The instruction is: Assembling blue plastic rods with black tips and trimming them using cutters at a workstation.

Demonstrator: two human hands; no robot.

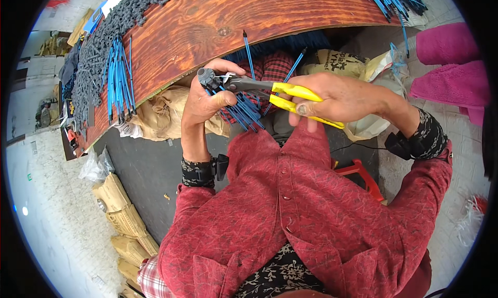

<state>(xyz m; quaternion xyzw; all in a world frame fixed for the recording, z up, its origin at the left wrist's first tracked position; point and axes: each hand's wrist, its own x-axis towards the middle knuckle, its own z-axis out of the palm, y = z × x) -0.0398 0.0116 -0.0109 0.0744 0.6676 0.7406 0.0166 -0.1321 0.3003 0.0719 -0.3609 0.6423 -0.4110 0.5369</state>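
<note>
Grey fitting (208, 78) sits at the top of the left hand (199, 103), just off the table's (207, 44) near edge. Pliers (290, 89) reach it from the right – long axis nearly crosswise to the body, metal nose leftward, yellow handles lying back toward the right forearm and slightly closer to the lap. Nose ends just beside the fitting, at a small white bit (228, 76); whether it bites on that, or only touches, cannot tell.

Left hand nearer the fitting: it holds it, thumb on the lap side, fingers on the table side. Blue rods (242, 113) bunch below the thumb, slanting down and right toward the lap. Right hand (337, 93) wrapped about the pliers, handles a little apart. Two more rods with black tips stand up between the hands; what holds their lower ends is hidden.

Table, left end: heap of grey fittings (88, 80), with a bundle of blue rods (119, 80) overhanging the near edge. More rods (381, 0) at the right end.

Writing: a beige sack (337, 60) under the near edge, right of centre, carries large dark print, partly creased. On pliers and fitting – no lettering or maker's mark I can make out.
</note>
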